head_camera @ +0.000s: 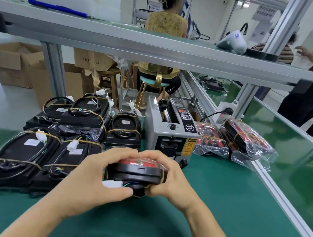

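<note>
I hold a round black lamp unit with a red lens [136, 173] above the green table mat, near the middle of the view. A white connector with coloured wires sticks out of its left side. My left hand [93, 177] grips it from the left, fingers over the top and thumb underneath. My right hand [169, 177] grips its right side, fingers curled over the top edge. A rubber band runs round the unit near my right palm.
Several black oval and round lamp units bound with rubber bands [43, 146] lie at left. A grey tape dispenser machine [169, 130] stands behind my hands. Bagged red lamps [240, 141] lie at right by the aluminium rail. A person sits beyond; another stands at right.
</note>
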Motion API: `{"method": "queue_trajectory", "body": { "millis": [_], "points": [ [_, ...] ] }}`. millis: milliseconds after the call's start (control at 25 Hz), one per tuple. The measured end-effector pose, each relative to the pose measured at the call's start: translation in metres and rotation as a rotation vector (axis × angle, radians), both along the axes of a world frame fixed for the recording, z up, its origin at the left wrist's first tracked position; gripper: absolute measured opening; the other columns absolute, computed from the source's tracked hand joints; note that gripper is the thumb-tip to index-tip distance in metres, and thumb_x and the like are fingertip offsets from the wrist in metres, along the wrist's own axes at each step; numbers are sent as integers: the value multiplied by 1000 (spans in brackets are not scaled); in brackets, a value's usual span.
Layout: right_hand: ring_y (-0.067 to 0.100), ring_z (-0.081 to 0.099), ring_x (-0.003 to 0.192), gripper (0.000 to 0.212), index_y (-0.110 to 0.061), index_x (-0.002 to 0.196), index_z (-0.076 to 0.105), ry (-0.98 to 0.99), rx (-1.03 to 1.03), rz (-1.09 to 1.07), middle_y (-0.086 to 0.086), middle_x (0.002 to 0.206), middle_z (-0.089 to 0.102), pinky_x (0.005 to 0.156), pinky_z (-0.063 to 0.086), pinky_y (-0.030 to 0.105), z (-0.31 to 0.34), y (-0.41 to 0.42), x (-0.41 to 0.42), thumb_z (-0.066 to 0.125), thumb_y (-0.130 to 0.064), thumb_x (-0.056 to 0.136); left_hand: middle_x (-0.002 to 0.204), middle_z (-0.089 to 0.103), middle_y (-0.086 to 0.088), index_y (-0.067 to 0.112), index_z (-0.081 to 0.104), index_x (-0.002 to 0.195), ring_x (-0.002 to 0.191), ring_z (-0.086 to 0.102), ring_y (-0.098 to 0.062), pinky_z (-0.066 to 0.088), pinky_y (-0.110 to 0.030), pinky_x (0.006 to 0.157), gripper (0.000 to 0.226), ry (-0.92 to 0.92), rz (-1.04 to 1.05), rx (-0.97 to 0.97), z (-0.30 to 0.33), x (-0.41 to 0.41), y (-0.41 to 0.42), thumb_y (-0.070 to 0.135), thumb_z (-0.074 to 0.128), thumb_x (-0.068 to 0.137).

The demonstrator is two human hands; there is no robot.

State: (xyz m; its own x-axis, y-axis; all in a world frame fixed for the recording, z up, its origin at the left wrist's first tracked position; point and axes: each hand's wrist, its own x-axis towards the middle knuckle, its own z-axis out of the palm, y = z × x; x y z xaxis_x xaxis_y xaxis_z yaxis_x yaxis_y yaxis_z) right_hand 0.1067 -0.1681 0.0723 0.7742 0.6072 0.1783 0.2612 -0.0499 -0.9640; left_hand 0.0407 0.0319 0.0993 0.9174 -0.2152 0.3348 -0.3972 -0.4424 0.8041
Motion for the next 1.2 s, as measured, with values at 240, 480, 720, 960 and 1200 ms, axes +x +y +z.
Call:
{"method": "queue_trajectory", "body": {
  "millis": [240,480,720,960,1200],
  "points": [
    [-2,43,128,74,-26,134,48,-100,-108,-219,-9,136,51,103,30,8,-16,-4,3,50,4,66,108,62,26,39,60,111,102,58,6,35,1,83,56,-124,312,-84,-14,-5,-19,19,85,65],
    [11,37,60,25,-16,61,61,133,-6,-890,-11,55,46,58,33,26,-22,-11,37,62,-17,86,114,62,16,38,59,116,108,58,-9,40,-17,94,59,-146,371,-115,-20,-11,-33,45,72,58],
    [19,59,62,25,-1,70,68,243,89,-1067,11,71,71,78,54,33,-20,2,56,70,-22,83,114,62,17,39,59,113,109,58,-11,42,-26,95,57,-165,371,-94,-19,-13,-33,51,66,58],
    [12,42,52,2,-13,79,73,463,201,-1104,-4,56,52,53,37,25,-14,4,64,72,-13,77,117,62,13,32,62,116,110,58,-15,46,-41,97,62,-160,378,-80,-21,-14,-35,51,65,57],
    [10,39,53,10,-17,72,68,464,203,-1113,-3,61,52,51,33,23,-18,8,68,74,-17,80,116,62,13,33,62,116,110,58,-15,45,-41,96,62,-163,378,-97,-23,-15,-35,51,66,57]
  ]
}}
